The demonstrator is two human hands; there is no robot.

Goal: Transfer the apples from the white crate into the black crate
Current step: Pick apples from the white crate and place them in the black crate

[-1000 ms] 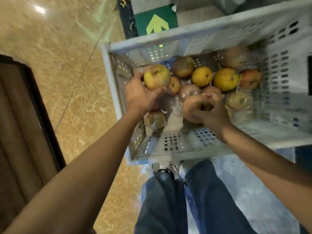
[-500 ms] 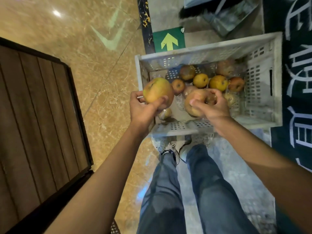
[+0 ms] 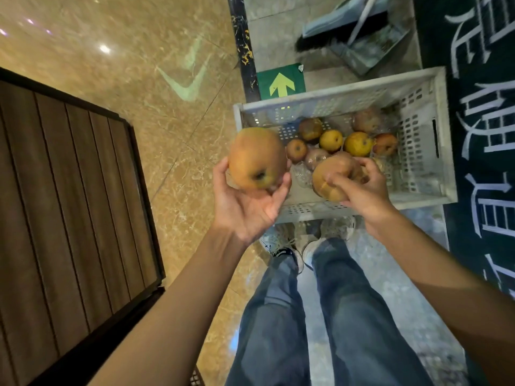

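Over the white crate's point(image 3: 418, 174) near-left corner, my left hand point(image 3: 248, 210) is cupping one big apple point(image 3: 256, 158); above its near edge, my right hand point(image 3: 365, 190) is gripping a second apple point(image 3: 331, 176). With the black crate out of view, I'm planning firm, full-finger holds while carrying.

- The right hand point(image 3: 362, 188) covers part of the right apple point(image 3: 331, 174) and the fruit behind it in the crate point(image 3: 418, 129).
- The left apple point(image 3: 256, 157) hides the crate's near-left corner.
- The wooden panel point(image 3: 69, 204) runs off the left edge, and the white lettering point(image 3: 485, 121) off the right.
- Dark mesh point(image 3: 196, 378) at the bottom edge: too little shows to identify.
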